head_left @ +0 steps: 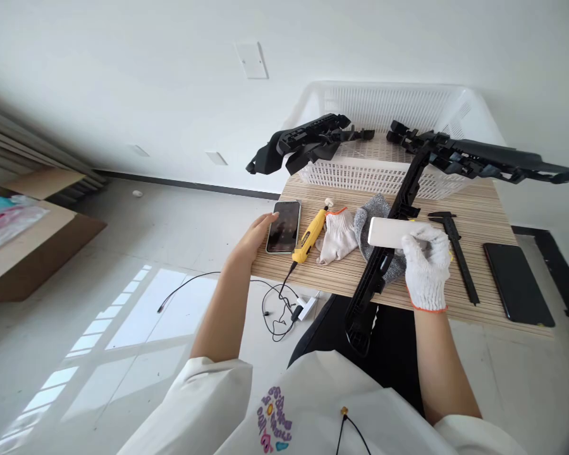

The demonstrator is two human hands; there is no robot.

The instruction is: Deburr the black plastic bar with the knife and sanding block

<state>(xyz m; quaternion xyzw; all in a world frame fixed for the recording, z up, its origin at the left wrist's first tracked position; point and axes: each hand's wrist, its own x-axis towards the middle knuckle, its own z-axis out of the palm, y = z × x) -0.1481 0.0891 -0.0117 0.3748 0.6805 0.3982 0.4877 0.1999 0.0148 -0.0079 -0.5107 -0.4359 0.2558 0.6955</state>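
Note:
My left hand (256, 237) is bare, fingers stretched out, its fingertips resting on the edge of a phone (283, 226) with a dark screen on the wooden table (483, 208). My right hand (425, 265) wears a white knit glove and is closed round a white rectangular block (389, 231). The block lies across a long black plastic part (389, 243) that juts over the table's near edge. Between the hands lie a yellow tool (309, 237), a loose white glove (337, 235) and a grey glove (370, 212).
A white slotted basket (384, 167) stands at the back of the table with black plastic parts (308, 142) laid over its rim. A black caliper (458, 249) and a dark tablet (518, 283) lie right. Cables (277, 303) hang to the floor; a cardboard box (33, 243) sits left.

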